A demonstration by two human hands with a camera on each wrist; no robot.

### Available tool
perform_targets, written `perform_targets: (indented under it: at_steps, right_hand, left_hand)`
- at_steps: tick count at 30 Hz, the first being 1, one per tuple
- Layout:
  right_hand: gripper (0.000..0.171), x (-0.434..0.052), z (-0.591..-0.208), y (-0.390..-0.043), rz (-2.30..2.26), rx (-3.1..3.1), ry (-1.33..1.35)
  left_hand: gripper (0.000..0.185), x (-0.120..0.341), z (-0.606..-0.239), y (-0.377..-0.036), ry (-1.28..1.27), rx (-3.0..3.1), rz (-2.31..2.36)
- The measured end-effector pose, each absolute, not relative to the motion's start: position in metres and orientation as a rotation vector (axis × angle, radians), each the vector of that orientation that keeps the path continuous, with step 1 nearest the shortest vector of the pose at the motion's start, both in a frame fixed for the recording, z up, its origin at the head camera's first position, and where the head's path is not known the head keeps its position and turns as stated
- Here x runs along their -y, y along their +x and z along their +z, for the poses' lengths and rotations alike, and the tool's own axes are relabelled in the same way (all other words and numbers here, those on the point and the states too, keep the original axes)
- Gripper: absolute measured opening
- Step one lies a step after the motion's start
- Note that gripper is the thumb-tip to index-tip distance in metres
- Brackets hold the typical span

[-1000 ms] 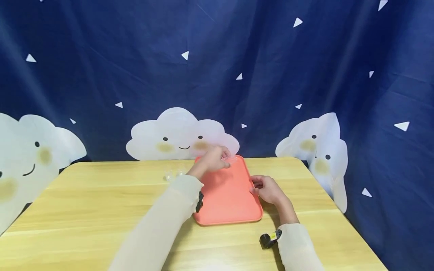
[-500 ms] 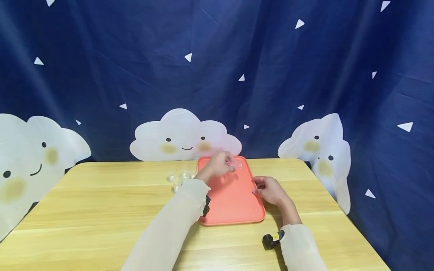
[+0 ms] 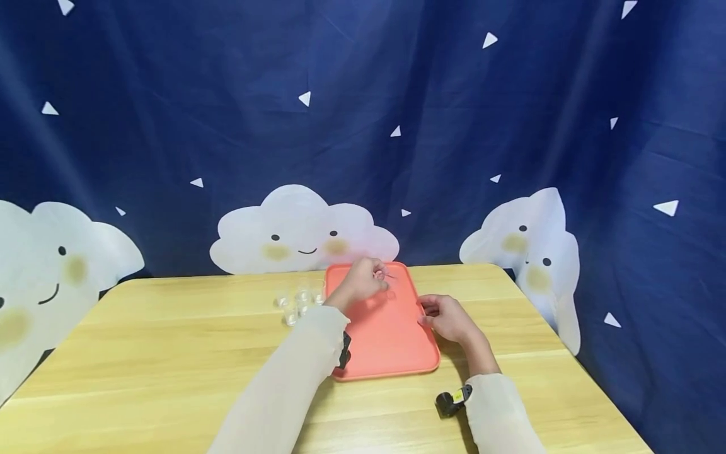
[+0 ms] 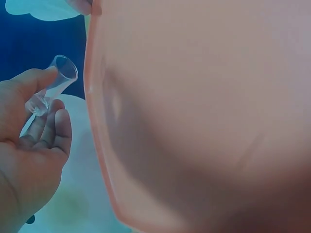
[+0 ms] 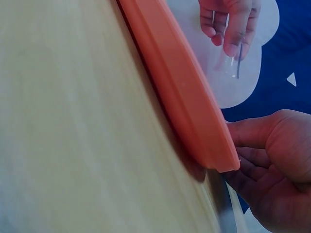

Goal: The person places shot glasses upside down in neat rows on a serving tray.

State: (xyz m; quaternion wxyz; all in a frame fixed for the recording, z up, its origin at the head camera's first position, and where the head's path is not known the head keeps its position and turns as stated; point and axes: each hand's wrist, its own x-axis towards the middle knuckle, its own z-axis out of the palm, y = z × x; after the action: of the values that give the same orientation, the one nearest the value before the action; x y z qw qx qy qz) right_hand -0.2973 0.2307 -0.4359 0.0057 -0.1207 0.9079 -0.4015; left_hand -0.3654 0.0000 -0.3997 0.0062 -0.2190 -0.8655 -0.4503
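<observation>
Pinching a small clear cup (image 4: pixel 53 82) between thumb and curled fingers above the far end of the orange tray (image 3: pixel 386 340), the left hand (image 3: pixel 363 280) reaches forward while the right hand (image 3: pixel 448 318) grips the tray's right rim, fingers curled, with more clear cups (image 3: pixel 295 302) clustered on the wooden table (image 3: pixel 170 353) just left of it.

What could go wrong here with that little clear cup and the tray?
The left hand only pinches the small clear cup, tilted, above the tray's far end, so it might slip and roll. The right hand grips the tray edge; a nudge could slide it toward the clear cups beside it.
</observation>
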Motion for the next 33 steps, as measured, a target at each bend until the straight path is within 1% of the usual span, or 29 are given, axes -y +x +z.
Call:
perform_targets:
  at_steps: [5, 15, 22, 33]
  right_hand:
    - [0.038, -0.230, -0.434, -0.298, -1.266, -2.844, -0.372]
    - [0.039, -0.231, -0.432, -0.299, -1.273, -2.854, -0.370]
    - [0.039, -0.230, -0.434, -0.297, -1.278, -2.848, -0.319]
    - [0.039, -0.229, -0.436, -0.297, -1.287, -2.838, -0.319]
  left_hand:
    - [0.016, -0.002, -0.400, -0.365, -0.629, 2.679, -1.474]
    - [0.017, -0.009, -0.403, -0.362, -0.555, 2.630, -1.635]
    - [0.019, -0.015, -0.412, -0.360, -0.527, 2.681, -1.571]
    - [0.024, -0.018, -0.419, -0.359, -0.478, 2.716, -1.574]
